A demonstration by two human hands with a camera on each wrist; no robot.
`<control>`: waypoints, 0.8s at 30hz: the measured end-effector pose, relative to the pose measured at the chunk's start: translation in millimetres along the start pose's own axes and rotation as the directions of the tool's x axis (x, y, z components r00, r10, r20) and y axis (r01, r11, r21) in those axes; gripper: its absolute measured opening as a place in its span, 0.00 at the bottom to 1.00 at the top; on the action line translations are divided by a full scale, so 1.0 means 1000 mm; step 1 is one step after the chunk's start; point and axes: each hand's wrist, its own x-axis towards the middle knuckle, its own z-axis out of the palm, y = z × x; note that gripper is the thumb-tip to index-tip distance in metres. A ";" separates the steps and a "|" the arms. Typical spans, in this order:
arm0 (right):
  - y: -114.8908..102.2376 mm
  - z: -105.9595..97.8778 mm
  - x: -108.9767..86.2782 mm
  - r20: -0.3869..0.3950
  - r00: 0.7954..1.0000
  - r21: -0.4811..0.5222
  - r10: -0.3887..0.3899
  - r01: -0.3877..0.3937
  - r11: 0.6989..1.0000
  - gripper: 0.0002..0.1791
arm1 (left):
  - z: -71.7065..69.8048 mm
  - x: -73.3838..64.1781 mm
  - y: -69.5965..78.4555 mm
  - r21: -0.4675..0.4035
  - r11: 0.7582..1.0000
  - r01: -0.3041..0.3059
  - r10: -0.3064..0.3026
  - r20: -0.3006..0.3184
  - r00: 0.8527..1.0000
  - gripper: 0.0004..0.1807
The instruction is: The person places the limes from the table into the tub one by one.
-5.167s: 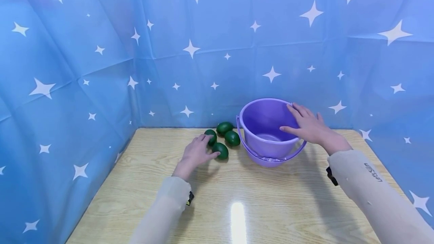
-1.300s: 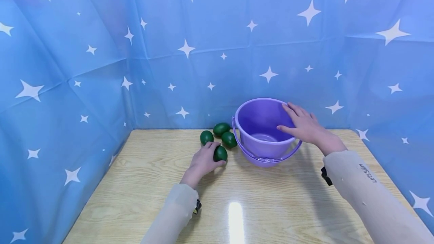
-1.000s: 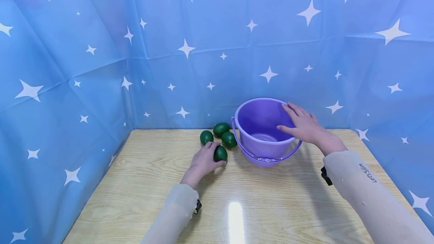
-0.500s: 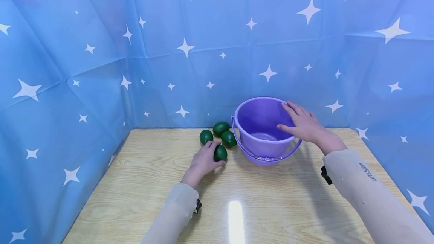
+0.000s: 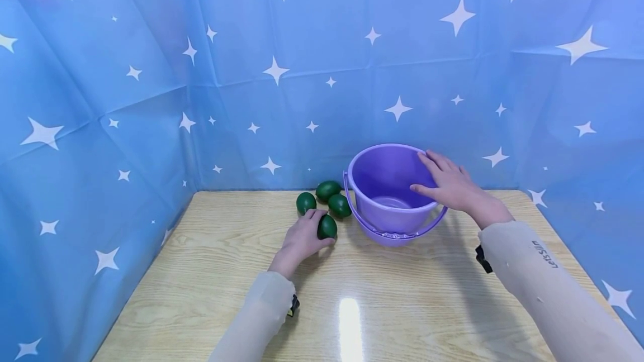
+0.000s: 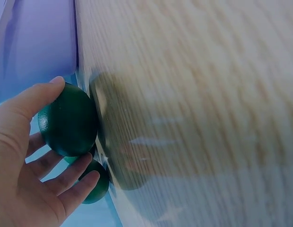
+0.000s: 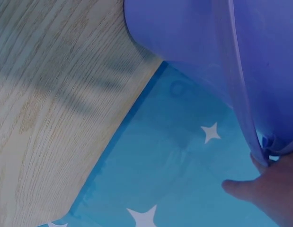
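A dark green oval fruit at the front of a small cluster stands on the wooden table. My left hand holds it from the left, thumb on one side and fingers on the other. In the left wrist view, the thumb lies along the top of the smooth fruit, and the other fingers spread below it. To the right, an upright purple bucket has its handle hanging down at the front. My right hand rests on its right rim, fingers extended over the opening. In the right wrist view, fingers touch near the handle's hinge.
Behind the held fruit sit three similar ones: a left fruit, a back fruit and a right fruit close to the bucket. A blue star-patterned curtain hangs around the table. Light reflects near the front.
Since about five seconds ago, my left hand has shifted forward and right from the left fruit to the front one and taken hold of it. Over the last second, both hands stay still.
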 end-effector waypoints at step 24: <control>0.001 0.001 0.002 0.008 1.000 -0.006 0.006 -0.006 1.000 0.51 | 0.001 -0.002 0.000 -0.024 1.000 0.010 -0.010 -0.010 1.000 0.42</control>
